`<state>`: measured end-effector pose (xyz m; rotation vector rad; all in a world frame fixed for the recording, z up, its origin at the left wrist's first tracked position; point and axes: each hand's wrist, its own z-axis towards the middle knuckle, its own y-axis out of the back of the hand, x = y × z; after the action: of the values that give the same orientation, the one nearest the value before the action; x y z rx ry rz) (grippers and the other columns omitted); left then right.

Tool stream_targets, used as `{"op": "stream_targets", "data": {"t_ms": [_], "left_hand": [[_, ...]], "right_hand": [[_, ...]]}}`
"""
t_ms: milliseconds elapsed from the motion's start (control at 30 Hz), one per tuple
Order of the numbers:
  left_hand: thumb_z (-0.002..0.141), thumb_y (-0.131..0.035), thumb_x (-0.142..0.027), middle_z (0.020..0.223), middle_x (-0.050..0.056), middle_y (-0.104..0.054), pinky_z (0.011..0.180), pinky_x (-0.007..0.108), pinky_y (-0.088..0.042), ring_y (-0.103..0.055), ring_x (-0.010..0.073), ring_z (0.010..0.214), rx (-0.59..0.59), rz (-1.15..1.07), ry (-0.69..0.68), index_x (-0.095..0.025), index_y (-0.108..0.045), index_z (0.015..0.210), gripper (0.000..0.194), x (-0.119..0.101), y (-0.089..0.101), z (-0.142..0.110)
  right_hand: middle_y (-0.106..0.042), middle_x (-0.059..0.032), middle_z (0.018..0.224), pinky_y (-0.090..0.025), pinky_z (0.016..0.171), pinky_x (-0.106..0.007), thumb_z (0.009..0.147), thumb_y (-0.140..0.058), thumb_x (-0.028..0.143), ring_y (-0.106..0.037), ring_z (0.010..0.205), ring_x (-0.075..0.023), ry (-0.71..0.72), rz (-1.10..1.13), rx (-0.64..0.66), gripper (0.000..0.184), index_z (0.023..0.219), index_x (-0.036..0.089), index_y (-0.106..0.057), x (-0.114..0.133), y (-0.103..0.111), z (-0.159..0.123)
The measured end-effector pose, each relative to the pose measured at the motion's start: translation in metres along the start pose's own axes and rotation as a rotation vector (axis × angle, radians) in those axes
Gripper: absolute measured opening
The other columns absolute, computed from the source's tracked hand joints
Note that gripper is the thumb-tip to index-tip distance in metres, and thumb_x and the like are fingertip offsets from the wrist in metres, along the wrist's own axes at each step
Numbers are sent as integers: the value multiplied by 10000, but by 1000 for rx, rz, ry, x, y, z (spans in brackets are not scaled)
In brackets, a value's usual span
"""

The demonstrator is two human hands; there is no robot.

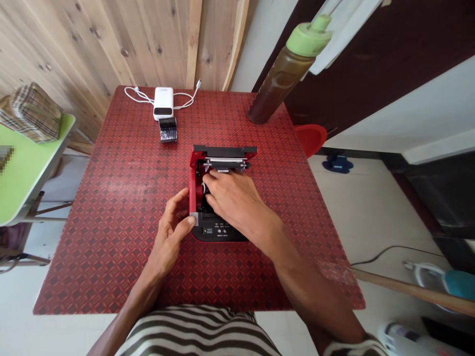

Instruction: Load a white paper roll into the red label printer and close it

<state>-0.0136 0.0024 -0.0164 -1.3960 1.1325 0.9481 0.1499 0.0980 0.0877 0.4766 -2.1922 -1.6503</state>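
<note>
A small red and black printer point(222, 232) lies on the table with its lid point(226, 152) raised at the back, baring a roller. My left hand point(171, 228) grips its left side, thumb on the grey front corner and fingers along the red wall. Inside the open compartment is my right hand point(233, 195), reaching in from the right with fingers bent downward. Its fingertips are mostly hidden, and so is whatever they hold. A pale round edge point(204, 188) shows beside the fingers, by the left inner wall.
Behind the printer lie a white power bank point(164, 101) with a white cable point(185, 102) and a small black shiny piece point(168, 130). A tall brown bottle with a green cap point(284, 74) stands at the back right of the red patterned table point(122, 237). A green table point(25, 173) is at left.
</note>
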Motion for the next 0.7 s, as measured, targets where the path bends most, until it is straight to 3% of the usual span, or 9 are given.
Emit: {"op": "stream_targets", "data": {"t_ms": [100,267,500,700], "left_hand": [[1065,-724,-419,1692,77,-639,1223,530,-554,-632,355,1521,6,5,-7,-335,-609,1635,588,0,0,-1],[1071,-704,-430,1728,91,-608,1187,548,-582,-630,373,1528,2,38,-3,-336,-589,1650,598,0,-1,-1],[1072,-708,-411,1720,83,-618,1206,528,-554,-627,365,1531,3,25,-7,-326,-594,1648,593,-1,-1,-1],[1074,-709,-397,1725,70,-612,1218,518,-556,-620,358,1539,0,28,-16,-344,-617,1636,572,-1,-1,-1]], "right_hand": [[-833,-183,1284,-599,971,-418,1096,-529,87,-799,1228,-338,-24,-4,-38,309,1291,138,-762,2,0,-4],[-848,-188,1253,-601,782,-409,1100,-530,114,-847,1070,-354,-73,44,-5,337,1363,153,-736,3,-1,-4],[-848,-208,1221,-597,755,-399,1094,-535,123,-850,1005,-344,-77,59,-63,408,1481,165,-659,3,-6,-4],[-838,-164,1251,-537,681,-376,1104,-531,150,-834,956,-314,-77,73,-103,366,1424,204,-701,6,-1,-20]]}}
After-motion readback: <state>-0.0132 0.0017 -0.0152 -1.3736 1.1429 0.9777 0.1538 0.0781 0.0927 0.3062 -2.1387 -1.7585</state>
